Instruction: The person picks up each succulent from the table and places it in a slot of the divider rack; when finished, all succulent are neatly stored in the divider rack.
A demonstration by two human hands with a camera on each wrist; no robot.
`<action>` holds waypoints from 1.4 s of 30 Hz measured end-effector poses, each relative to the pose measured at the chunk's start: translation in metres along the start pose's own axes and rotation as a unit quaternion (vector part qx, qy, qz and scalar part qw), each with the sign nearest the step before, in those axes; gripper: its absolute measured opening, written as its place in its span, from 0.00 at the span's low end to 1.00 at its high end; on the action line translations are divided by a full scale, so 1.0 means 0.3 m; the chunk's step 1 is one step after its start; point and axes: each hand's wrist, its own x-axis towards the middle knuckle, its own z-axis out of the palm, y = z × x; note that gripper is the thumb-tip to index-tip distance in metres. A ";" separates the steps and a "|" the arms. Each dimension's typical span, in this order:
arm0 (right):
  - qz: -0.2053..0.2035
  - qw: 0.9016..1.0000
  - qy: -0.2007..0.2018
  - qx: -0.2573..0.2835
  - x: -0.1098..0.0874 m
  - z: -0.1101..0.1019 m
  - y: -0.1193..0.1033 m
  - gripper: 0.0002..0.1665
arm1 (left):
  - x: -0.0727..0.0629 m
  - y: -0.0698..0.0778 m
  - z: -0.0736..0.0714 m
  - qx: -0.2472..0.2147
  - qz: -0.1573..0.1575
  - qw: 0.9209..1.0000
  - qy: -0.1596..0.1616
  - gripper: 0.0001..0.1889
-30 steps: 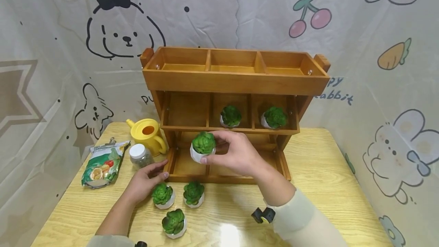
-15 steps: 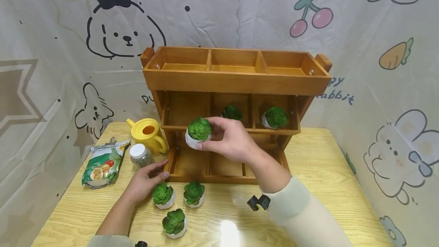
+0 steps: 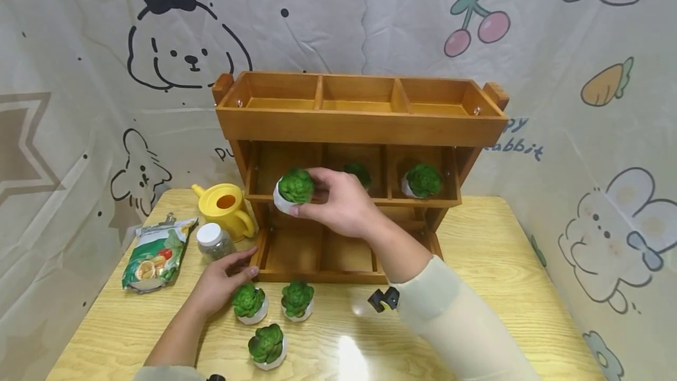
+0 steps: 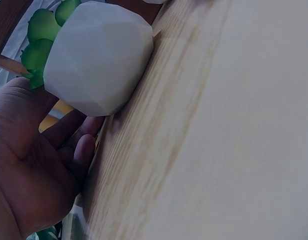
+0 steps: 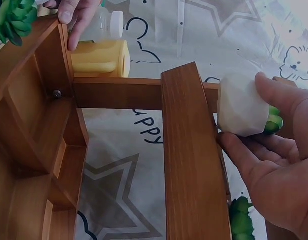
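Printed fabric (image 3: 328,34) is hung behind the desk (image 3: 476,263), on which a tiered wooden shelf (image 3: 359,128) is set. One potted plant (image 3: 293,189) is pinched by the right hand (image 3: 344,201) at the middle tier's left compartment. The shelf's lower left corner is touched by the left hand (image 3: 224,281), its fingers relaxed.
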 end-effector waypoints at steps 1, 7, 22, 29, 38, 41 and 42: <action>0.000 1.000 -0.001 -0.001 0.003 0.003 -0.002 0.34 | -0.002 -0.001 0.001 -0.001 -0.001 1.000 0.000 0.34; -0.005 1.000 -0.005 -0.003 0.027 0.022 -0.009 0.35 | -0.006 -0.005 0.001 -0.001 -0.003 1.000 -0.002 0.33; 0.003 0.998 -0.002 -0.066 0.102 0.030 -0.025 0.39 | -0.006 -0.015 0.003 -0.003 -0.002 1.000 0.002 0.35; 0.016 0.994 -0.005 -0.105 0.127 0.021 -0.020 0.40 | -0.005 -0.012 0.004 0.001 0.000 1.000 0.004 0.35; 0.004 0.989 -0.008 -0.145 0.142 0.028 -0.020 0.39 | 0.000 -0.008 0.003 0.005 -0.001 1.000 0.006 0.34; -0.003 0.987 -0.017 -0.161 0.147 0.031 -0.022 0.39 | -0.001 -0.009 0.004 -0.001 -0.004 1.000 0.004 0.34; -0.005 0.986 -0.021 -0.168 0.149 0.032 -0.022 0.39 | -0.002 -0.008 0.004 -0.001 -0.004 1.000 0.004 0.34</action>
